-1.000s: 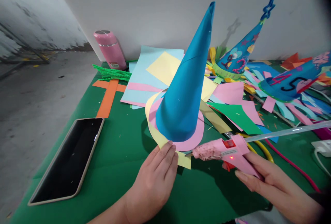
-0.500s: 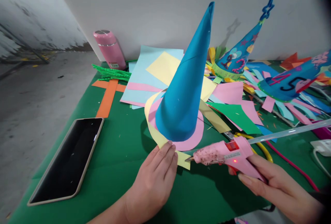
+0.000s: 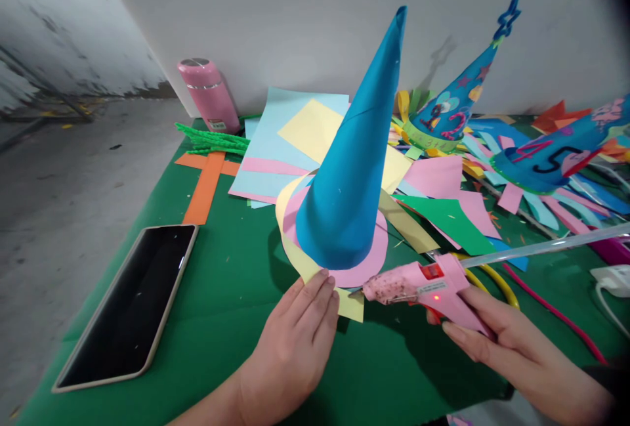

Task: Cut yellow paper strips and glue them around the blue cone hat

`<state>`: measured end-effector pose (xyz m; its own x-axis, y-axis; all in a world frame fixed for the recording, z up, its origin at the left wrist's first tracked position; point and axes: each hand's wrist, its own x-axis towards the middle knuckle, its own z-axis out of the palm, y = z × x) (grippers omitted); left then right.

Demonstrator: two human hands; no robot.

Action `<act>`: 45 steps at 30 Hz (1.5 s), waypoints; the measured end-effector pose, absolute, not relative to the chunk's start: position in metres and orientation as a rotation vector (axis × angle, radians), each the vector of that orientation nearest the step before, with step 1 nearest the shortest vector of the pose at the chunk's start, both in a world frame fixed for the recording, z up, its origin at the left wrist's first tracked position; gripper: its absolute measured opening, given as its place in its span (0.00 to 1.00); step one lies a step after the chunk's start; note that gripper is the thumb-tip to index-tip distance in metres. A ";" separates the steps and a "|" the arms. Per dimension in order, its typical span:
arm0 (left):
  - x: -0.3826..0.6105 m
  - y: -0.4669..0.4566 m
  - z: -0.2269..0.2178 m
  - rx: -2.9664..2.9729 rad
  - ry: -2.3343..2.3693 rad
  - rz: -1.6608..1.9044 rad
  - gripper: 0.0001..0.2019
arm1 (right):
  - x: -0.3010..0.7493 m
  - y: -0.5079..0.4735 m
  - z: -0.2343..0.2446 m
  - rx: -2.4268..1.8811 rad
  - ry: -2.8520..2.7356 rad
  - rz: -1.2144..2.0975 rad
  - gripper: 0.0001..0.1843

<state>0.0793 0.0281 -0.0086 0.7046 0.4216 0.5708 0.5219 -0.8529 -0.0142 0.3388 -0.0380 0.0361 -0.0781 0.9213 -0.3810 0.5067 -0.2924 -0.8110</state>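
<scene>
A tall blue paper cone [image 3: 347, 190] stands on a round pink paper brim [image 3: 378, 242] in the middle of the table. Curving around the brim's left and front edge is a pale yellow paper strip [image 3: 352, 308], its end sticking out to the right. My left hand [image 3: 295, 344] presses the strip against the front of the brim, fingers together; its thumb is hidden. In my right hand [image 3: 516, 350] is a pink hot glue gun [image 3: 436, 289] with a clear glue stick in its back and a lit red light. Its nozzle points left at the strip's end, close to the brim.
A phone [image 3: 130, 308] lies at left, near orange strips [image 3: 204, 190], green pipe cleaners [image 3: 211, 140] and a pink bottle [image 3: 211, 94]. Paper sheets [image 3: 266, 130] lie behind the cone. Two decorated party hats [image 3: 455, 101] stand back right; a white plug [image 3: 613, 279] sits right.
The glue gun has shifted slightly left and up, bringing its nozzle nearer the brim's edge. My left hand stays in place on the strip.
</scene>
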 end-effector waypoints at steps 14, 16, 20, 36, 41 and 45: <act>0.080 0.029 -0.012 -2.739 -0.762 -0.888 0.12 | 0.321 -0.051 0.043 -1.849 -1.268 1.300 0.19; 0.080 0.029 -0.012 -2.736 -0.768 -0.887 0.12 | 0.321 -0.050 0.043 -1.847 -1.287 1.292 0.20; 0.079 0.029 -0.013 -2.740 -0.759 -0.878 0.13 | 0.323 -0.047 0.041 -1.860 -1.281 1.293 0.20; 0.078 0.028 -0.011 -2.742 -0.775 -0.840 0.15 | 0.335 -0.045 0.033 -1.776 -1.415 1.382 0.21; 0.079 0.029 -0.012 -2.732 -0.766 -0.845 0.15 | 0.327 -0.050 0.039 -1.868 -1.325 1.265 0.21; 0.080 0.029 -0.013 -2.725 -0.771 -0.871 0.14 | 0.324 -0.054 0.040 -1.851 -1.262 1.259 0.21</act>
